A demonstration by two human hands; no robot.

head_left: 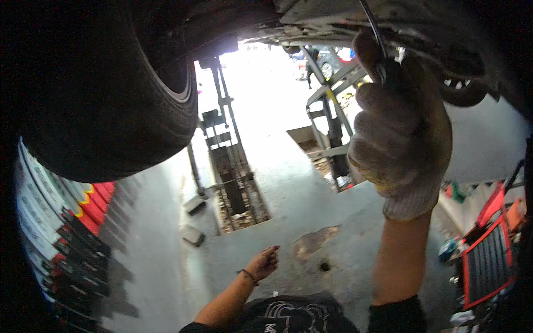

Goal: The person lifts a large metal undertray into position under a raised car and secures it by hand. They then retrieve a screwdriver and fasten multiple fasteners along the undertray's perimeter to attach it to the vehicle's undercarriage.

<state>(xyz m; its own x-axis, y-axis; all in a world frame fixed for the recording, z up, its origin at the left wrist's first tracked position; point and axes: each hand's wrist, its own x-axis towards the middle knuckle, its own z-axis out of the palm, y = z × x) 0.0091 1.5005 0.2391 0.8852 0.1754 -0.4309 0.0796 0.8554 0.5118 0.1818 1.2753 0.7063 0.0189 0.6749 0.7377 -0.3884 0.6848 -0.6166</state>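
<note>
Up close under a raised car, my right hand wears a whitish knit work glove and is closed around the dark handle of a screwdriver. Its thin metal shaft points up toward the car's underside; the tip is out of the picture. Lower down, my left hand is bare, with a dark band at the wrist, and hangs over the floor. Its fingers are curled, and a small reddish spot shows at their tips. Whether that is a held thing I cannot make out.
A large tyre hangs at the upper left. Lift posts and a scissor lift frame stand in floor pits ahead. Two blocks lie on the grey floor. Stacked boxes are left; a red-framed rack is right.
</note>
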